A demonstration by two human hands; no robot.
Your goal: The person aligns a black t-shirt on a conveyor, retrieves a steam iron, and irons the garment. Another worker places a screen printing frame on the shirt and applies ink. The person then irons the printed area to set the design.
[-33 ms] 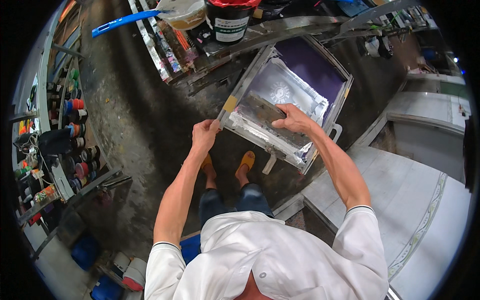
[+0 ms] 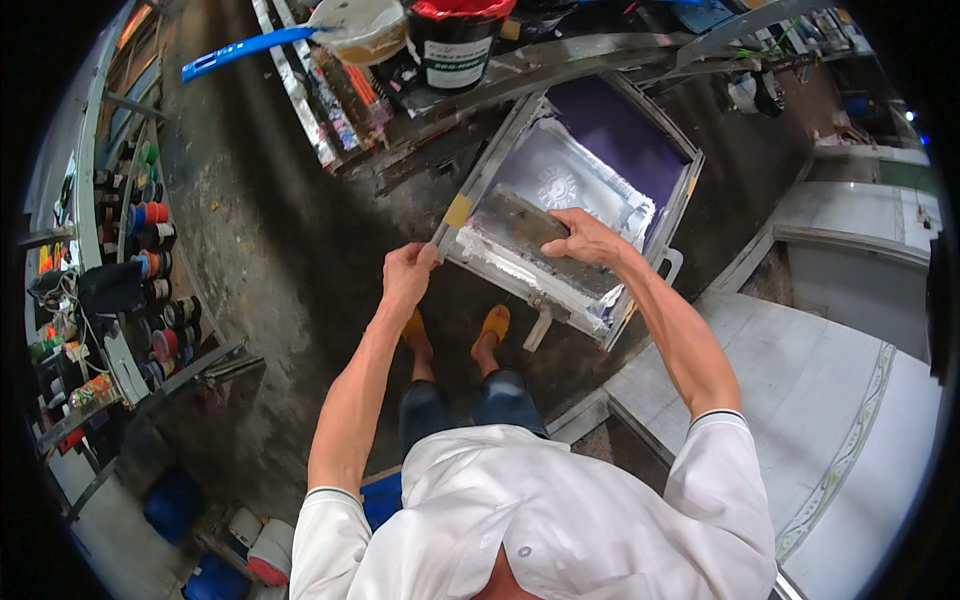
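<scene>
A screen printing frame (image 2: 685,160) lies tilted in front of me, its mesh purple at the far end. Silvery white ink is smeared over the rest, around a round pale design (image 2: 558,188). My right hand (image 2: 590,240) grips a wide, dirty squeegee (image 2: 518,222), thumb on the near side, across the near part of the screen. Its lower edge is hidden. At the frame's near left corner, beside a yellow tape patch (image 2: 457,211), my left hand (image 2: 405,277) pinches the rim with closed fingers.
Beyond the frame, a bench holds a black ink bucket (image 2: 455,55) with a red rim and a pale tub (image 2: 360,35) with a blue-handled tool (image 2: 235,52). Shelves of ink jars (image 2: 155,230) stand at the left. A white tiled surface (image 2: 740,370) is at my right.
</scene>
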